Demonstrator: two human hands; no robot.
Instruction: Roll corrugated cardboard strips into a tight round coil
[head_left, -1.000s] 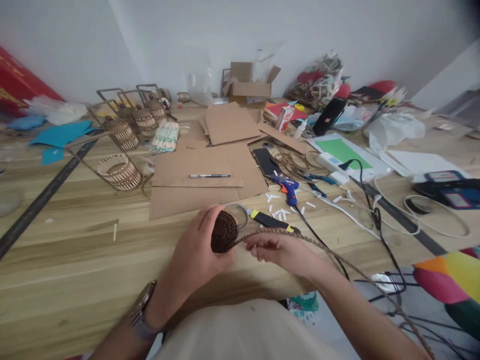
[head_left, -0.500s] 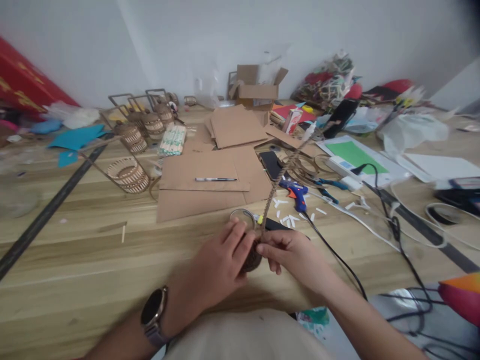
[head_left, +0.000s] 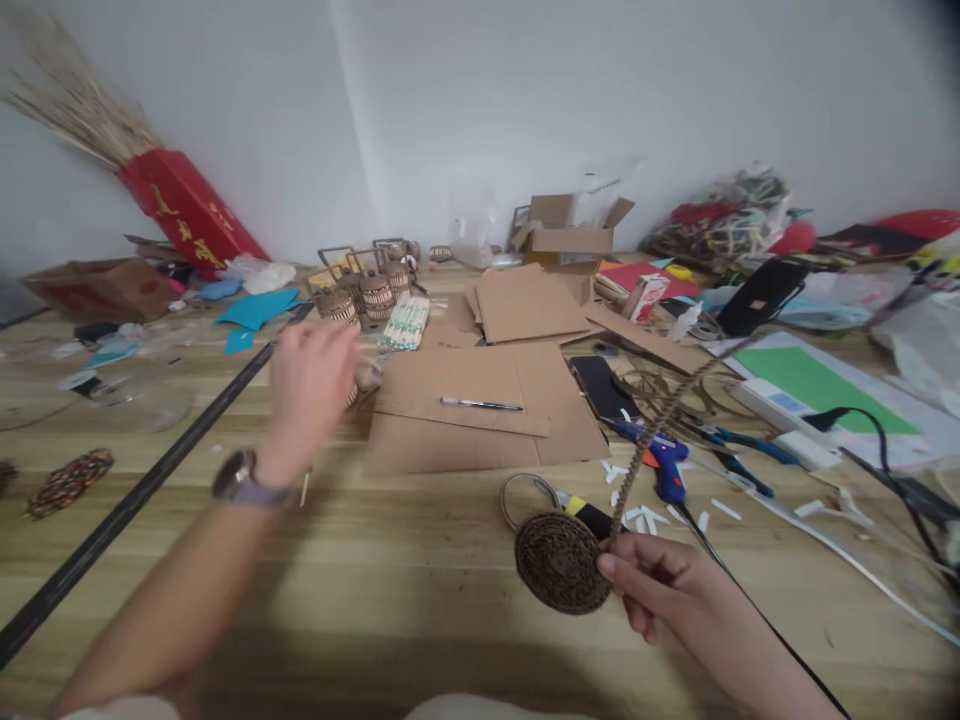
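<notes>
My right hand [head_left: 660,590] pinches the edge of a flat round coil of brown braided cord [head_left: 562,562], holding it tilted above the table. The cord's loose end [head_left: 637,460] rises from my fingers toward the upper right. Over at the left, my left hand [head_left: 311,385], a watch on its wrist, is stretched out toward the small slatted baskets [head_left: 377,297]. It covers most of a nearer basket, and its fingers are blurred. Behind the coil lies a metal ring [head_left: 525,500], and a blue glue gun [head_left: 666,465] rests to the right.
Cardboard sheets [head_left: 465,375] carry a pen [head_left: 480,404] mid-table. A black phone [head_left: 604,388], pliers [head_left: 750,445], and white scraps [head_left: 645,518] lie right of them. The glue gun's black cable [head_left: 735,575] trails toward the front right. Wrapped sticks [head_left: 406,322] lie near the baskets.
My left hand has left the coil and swung far to the left, toward the baskets. The coil, previously mostly covered, now shows its face in my right hand. The view has shifted left.
</notes>
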